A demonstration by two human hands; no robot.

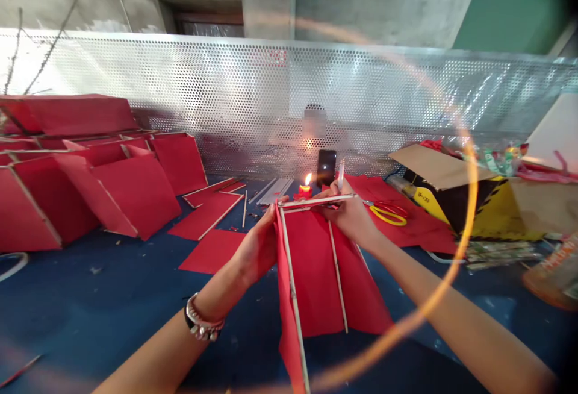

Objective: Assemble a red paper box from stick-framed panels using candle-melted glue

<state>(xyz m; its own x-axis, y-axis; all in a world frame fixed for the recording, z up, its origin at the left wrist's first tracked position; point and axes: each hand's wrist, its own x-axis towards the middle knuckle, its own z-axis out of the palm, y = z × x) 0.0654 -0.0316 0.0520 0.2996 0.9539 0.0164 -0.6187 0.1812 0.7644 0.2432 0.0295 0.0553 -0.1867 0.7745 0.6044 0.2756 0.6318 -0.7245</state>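
A red paper panel piece framed with pale sticks (316, 273) stands in front of me on the blue table. My left hand (256, 250) is closed on its upper left edge, with the fingertips hidden behind the paper. At its top right corner is my right hand (350, 216), closed around a thin translucent glue stick (341, 171) that points upward. The right fingers also touch the stick-edged top of the panel piece. Just beyond the hands burns a lit red candle (305, 190), with a black phone (326, 167) propped upright beside it.
Several finished-looking red paper boxes (121, 189) are piled at left. Red sheets (212, 252) lie nearer. Yellow-handled scissors (388, 214) rest on red paper at right, before a cardboard box (442, 166). A perforated metal screen (226, 93) closes off the back. A blurred orange ring crosses the view.
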